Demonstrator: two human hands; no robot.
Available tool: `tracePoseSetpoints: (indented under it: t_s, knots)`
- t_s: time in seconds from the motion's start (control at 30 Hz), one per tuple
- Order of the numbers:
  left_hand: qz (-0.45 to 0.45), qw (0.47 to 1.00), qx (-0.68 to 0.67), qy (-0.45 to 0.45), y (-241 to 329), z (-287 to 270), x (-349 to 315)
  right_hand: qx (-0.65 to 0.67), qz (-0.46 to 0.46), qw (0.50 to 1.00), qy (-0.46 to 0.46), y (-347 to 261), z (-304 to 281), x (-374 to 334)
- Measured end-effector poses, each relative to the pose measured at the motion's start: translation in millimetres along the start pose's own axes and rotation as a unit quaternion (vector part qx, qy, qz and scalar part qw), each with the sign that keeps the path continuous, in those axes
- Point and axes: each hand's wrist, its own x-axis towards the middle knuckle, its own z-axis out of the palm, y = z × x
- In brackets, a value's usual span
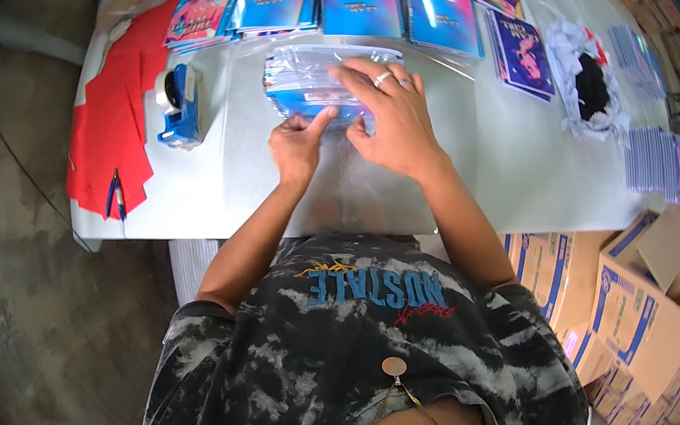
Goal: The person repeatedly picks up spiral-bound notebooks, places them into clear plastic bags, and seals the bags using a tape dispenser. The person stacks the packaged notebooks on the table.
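Observation:
A stack of blue notebooks (302, 96) in clear plastic wrap lies on the table in front of me. At its near left edge my left hand (296, 145) is closed, fingers curled and thumb pressed on the plastic. My right hand (392, 118), with two rings, rests over the right part of the stack. Its fingers stretch across the top, and the thumb points toward the near edge. Clear plastic film spreads from the stack toward my body. What lies under the right palm is hidden.
A blue tape dispenser (180, 109) stands to the left, beside red sheets (113, 114) with pens (113, 196) on them. Rows of notebooks (361, 5) line the far side. At right are a purple notebook stack (521, 57) and crumpled wrapping (570, 84). Cardboard boxes (633, 319) sit below the table.

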Motion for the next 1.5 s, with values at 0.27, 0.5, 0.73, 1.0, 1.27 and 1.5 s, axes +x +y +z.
tracePoseSetpoints:
  t_s: [0.27, 0.5, 0.73, 1.0, 1.27, 1.5]
  knots:
    - [-0.307, 0.886, -0.240, -0.254, -58, -60, 65, -0.134, 0.060, 0.982, -0.120, 10, 1, 29]
    - [-0.311, 0.769, -0.302, -0.470, -1, -55, 27, -0.163, -0.133, 0.976, 0.053, -9, 0, -79]
    - [-0.164, 0.745, -0.392, -0.514, 60, 11, 6, 0.685, 0.409, 0.541, 0.264, -29, -4, -146]
    - [0.169, 0.849, -0.169, -0.471, 183, 153, -44, 0.641, 0.284, 0.507, 0.502, 79, -95, -139]
    - [0.152, 0.854, 0.041, -0.496, 154, 207, -9, 0.381, 0.236, 0.577, 0.683, 326, -372, -210]
    - [0.105, 0.895, 0.138, -0.411, 128, 221, -3, 0.270, 0.463, 0.484, 0.692, 481, -554, -314]
